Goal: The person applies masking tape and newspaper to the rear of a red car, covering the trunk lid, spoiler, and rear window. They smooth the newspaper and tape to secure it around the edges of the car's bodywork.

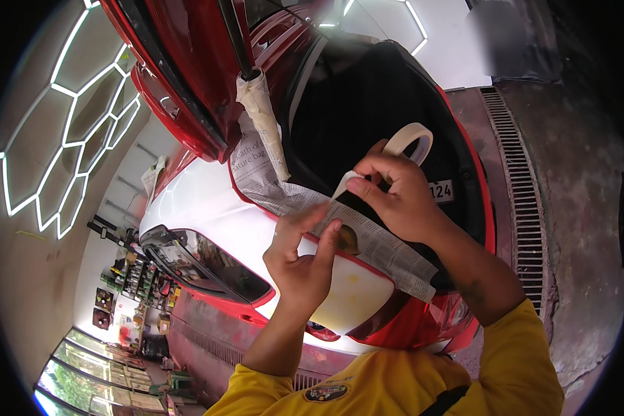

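Yellow shirt [402, 378] fills btm edge, nearest the cam, w/ both bare forearms reaching up over the car's rear corner. R hand [402, 197] has thumb & index pinched on a tape strip [342, 185]; cream roll of tape [398, 141] sits at the back of that same hand, up against the other fingers, over the dark open trunk [353, 97]. L hand [301, 260] is lower & to the left, thumb & index apart w/ a narrow gap; strip's lower end is at the index tip, can't tell if it's stuck there. Newspaper [388, 253] runs along the trunk edge under both hands, btwn trunk & white side panel [360, 298], which has a yellowish patch. Red trunk lid [180, 62] is up at top L; paper-wrapped strut [260, 114] slants down from near it to the newspaper. Number plate [445, 191] shows just beyond R wrist. Floor drain [516, 187] runs along the R side of the car; hex lights [69, 90] upper L, full shelves [139, 284] lower L.
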Demonstrator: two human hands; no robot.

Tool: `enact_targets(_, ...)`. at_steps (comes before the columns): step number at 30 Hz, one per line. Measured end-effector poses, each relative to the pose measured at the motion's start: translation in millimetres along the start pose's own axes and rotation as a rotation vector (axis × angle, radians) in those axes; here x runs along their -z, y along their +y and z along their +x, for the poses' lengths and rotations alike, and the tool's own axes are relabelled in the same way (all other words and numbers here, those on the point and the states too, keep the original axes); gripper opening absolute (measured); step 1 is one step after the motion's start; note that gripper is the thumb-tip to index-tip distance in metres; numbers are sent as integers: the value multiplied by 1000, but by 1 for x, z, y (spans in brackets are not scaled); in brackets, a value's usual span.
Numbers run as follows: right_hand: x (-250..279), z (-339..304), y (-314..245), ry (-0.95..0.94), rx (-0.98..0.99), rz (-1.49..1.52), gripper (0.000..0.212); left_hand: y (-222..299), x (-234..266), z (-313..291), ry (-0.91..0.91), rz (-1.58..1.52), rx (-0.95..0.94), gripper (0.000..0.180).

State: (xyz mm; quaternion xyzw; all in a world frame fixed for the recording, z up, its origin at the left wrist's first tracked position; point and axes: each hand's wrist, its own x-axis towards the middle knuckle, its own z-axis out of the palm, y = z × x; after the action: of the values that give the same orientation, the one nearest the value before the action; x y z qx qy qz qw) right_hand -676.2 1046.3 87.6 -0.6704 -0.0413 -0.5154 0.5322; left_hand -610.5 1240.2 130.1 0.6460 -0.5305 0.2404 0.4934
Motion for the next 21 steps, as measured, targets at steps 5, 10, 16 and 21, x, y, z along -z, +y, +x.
enact_targets(5, 8, 12, 20, -22, 17, -119, 22, -27, 43, 19, -35, 383, -194, 33)
enact_targets(10, -37, -3, 24, -48, 84, -388, 28, -37, 40, 44, -463, 589, -367, 35)
enact_targets(16, -50, 12, 50, -39, -15, -595, 29, -47, 34, 54, -694, 568, -435, 39)
enact_targets(21, -54, 27, 58, -203, -278, -473, 30, -51, 30, 63, -778, 540, -491, 39)
